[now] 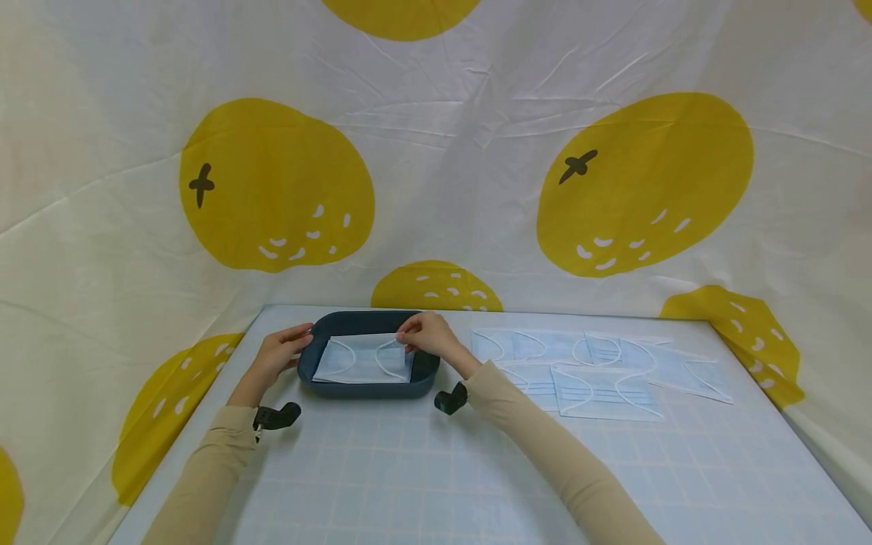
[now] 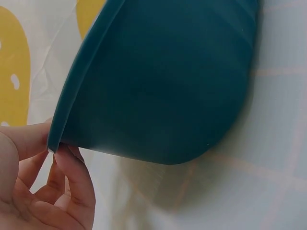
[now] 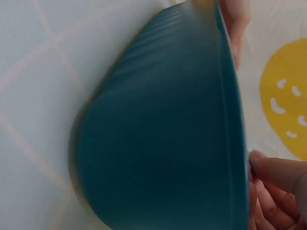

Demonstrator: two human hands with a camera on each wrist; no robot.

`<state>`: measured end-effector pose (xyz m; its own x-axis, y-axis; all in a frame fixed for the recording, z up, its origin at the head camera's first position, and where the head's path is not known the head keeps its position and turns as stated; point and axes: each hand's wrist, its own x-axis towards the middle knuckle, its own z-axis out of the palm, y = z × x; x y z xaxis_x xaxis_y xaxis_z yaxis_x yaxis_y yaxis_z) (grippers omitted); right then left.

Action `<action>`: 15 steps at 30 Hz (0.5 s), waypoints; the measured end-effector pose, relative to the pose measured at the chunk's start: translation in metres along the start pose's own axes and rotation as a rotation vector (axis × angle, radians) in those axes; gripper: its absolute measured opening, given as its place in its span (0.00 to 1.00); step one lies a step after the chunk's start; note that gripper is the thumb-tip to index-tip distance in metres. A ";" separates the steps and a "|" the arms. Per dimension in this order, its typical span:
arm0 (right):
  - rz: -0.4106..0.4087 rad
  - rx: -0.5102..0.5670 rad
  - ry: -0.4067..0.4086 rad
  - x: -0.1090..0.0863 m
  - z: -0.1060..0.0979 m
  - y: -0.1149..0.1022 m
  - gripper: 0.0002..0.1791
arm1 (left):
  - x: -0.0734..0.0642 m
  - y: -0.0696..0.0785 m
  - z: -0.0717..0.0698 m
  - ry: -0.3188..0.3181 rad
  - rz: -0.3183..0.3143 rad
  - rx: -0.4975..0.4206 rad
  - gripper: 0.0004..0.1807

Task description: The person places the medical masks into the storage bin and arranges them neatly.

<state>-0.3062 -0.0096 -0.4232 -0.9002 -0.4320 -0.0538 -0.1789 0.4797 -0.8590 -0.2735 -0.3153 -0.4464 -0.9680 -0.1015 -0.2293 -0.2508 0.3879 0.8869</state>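
Observation:
A dark teal plastic basin [image 1: 368, 390] stands at the back left of the table, with light blue face masks [image 1: 361, 359] with white ear loops in it. My left hand [image 1: 278, 353] pinches the basin's left rim between thumb and fingers, as the left wrist view shows on the rim [image 2: 72, 96]. Over the basin's right side, my right hand [image 1: 432, 337] pinches the upper right corner of the top face mask. In the right wrist view the basin wall [image 3: 168, 134] hides the mask, and thumb and finger [image 3: 276, 172] meet just beyond the rim.
To the right of the basin several more face masks [image 1: 606, 393] lie flat and overlapping on the pale checked tablecloth [image 1: 381, 469]. A white curtain [image 1: 450, 182] with yellow fruit prints hangs behind and along both sides of the table.

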 end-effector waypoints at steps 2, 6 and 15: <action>0.003 -0.015 0.022 0.000 0.001 0.000 0.09 | 0.000 0.000 0.000 0.000 -0.004 -0.004 0.29; 0.005 -0.042 0.067 0.000 0.003 0.000 0.07 | 0.000 0.000 0.000 -0.003 -0.008 -0.008 0.29; -0.033 -0.103 0.168 -0.001 0.008 0.001 0.05 | 0.000 -0.001 0.000 -0.007 -0.015 -0.013 0.29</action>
<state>-0.3024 -0.0146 -0.4279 -0.9453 -0.3194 0.0667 -0.2413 0.5468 -0.8017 -0.2735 -0.3161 -0.4474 -0.9641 -0.1008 -0.2457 -0.2656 0.3740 0.8886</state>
